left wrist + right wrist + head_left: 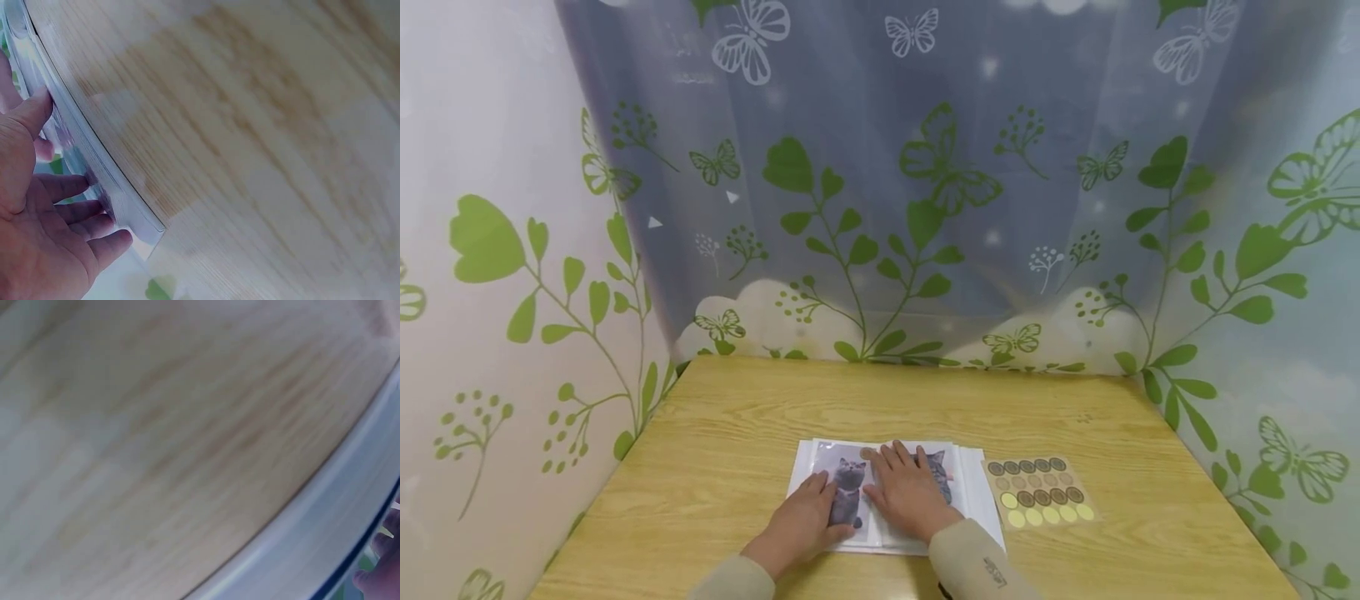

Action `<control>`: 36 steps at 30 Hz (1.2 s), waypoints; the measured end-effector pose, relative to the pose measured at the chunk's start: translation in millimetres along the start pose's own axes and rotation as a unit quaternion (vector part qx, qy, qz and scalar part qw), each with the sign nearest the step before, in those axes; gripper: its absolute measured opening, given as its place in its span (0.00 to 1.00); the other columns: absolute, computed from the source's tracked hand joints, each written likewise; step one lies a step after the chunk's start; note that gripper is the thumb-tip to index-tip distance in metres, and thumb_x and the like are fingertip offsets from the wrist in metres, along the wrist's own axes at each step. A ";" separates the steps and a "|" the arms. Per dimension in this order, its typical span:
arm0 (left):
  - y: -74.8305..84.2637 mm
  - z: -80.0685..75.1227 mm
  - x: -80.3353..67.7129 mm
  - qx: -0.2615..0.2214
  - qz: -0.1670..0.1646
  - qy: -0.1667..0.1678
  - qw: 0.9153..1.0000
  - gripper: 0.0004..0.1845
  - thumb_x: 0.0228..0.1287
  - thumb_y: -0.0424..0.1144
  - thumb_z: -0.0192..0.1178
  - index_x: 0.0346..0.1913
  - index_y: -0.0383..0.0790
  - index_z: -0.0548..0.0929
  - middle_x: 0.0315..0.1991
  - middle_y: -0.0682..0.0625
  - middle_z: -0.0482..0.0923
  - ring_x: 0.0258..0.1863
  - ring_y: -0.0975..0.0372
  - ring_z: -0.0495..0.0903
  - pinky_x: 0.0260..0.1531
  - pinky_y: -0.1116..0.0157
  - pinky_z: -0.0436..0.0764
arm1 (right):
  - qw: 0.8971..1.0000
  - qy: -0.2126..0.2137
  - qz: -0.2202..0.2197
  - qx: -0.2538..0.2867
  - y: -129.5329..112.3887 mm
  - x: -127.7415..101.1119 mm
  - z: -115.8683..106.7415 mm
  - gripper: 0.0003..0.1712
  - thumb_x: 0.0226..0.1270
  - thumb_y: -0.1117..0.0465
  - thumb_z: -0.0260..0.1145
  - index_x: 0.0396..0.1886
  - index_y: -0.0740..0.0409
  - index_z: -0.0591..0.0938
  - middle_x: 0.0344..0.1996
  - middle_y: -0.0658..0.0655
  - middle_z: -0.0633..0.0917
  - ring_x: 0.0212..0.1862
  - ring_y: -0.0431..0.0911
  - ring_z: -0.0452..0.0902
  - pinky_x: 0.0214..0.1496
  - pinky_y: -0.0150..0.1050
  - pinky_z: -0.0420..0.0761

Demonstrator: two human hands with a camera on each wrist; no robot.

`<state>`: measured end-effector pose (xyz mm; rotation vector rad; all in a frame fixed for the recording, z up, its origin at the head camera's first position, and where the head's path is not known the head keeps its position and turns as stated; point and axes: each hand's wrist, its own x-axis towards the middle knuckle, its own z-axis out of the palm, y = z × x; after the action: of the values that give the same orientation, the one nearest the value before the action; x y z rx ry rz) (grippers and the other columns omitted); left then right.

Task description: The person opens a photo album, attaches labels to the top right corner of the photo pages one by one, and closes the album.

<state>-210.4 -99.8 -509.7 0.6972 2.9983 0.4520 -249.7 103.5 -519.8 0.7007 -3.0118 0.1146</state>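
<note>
Both hands lie flat with fingers spread on the open album point(895, 492) near the surface's front edge: left hand point(808, 517) on the cat photo point(848, 487), right hand point(906, 492) beside it. Pressing evenly should flatten the pages without creasing; the sticker sheet point(1039, 492) lies just right.

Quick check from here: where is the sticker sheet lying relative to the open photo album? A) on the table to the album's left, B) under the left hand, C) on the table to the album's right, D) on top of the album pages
C: the sticker sheet lies flat on the table, just right of the album, clear of both hands.
</note>
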 end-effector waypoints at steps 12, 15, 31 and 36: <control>2.2 -2.5 1.5 0.013 -0.010 0.003 1.000 0.43 0.59 0.59 0.67 0.62 0.22 0.73 0.64 0.28 0.68 0.65 0.38 0.67 0.62 0.41 0.69 | 0.998 0.022 0.030 0.043 16.4 -9.6 -7.4 0.34 0.78 0.43 0.47 0.73 0.59 0.67 0.72 0.62 0.66 0.75 0.59 0.53 0.74 0.62 0.52; 2.4 -3.3 2.3 0.014 -0.011 0.006 1.000 0.43 0.58 0.59 0.67 0.62 0.23 0.73 0.64 0.28 0.69 0.65 0.38 0.68 0.61 0.39 0.69 | 0.997 0.022 0.042 0.055 18.9 -12.1 -8.3 0.34 0.78 0.43 0.49 0.73 0.59 0.67 0.72 0.63 0.66 0.75 0.60 0.54 0.74 0.61 0.53; 3.4 -12.2 16.3 0.018 -0.004 0.054 0.998 0.35 0.58 0.53 0.69 0.60 0.28 0.76 0.61 0.29 0.72 0.61 0.39 0.71 0.57 0.40 0.73 | 0.989 0.053 0.089 0.109 42.6 -35.7 -21.1 0.37 0.75 0.45 0.57 0.70 0.69 0.68 0.69 0.70 0.68 0.71 0.63 0.62 0.72 0.57 0.61; 7.0 -15.9 21.0 0.012 0.001 0.060 0.998 0.35 0.59 0.51 0.68 0.61 0.28 0.76 0.61 0.29 0.72 0.61 0.39 0.72 0.56 0.40 0.74 | 0.980 0.092 0.112 0.133 58.3 -46.4 -24.7 0.33 0.74 0.50 0.59 0.66 0.73 0.71 0.65 0.71 0.72 0.67 0.65 0.67 0.69 0.58 0.66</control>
<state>-227.8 -89.0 -491.7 0.6996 3.1206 0.4756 -233.1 178.1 -501.7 0.3372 -2.9110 0.5666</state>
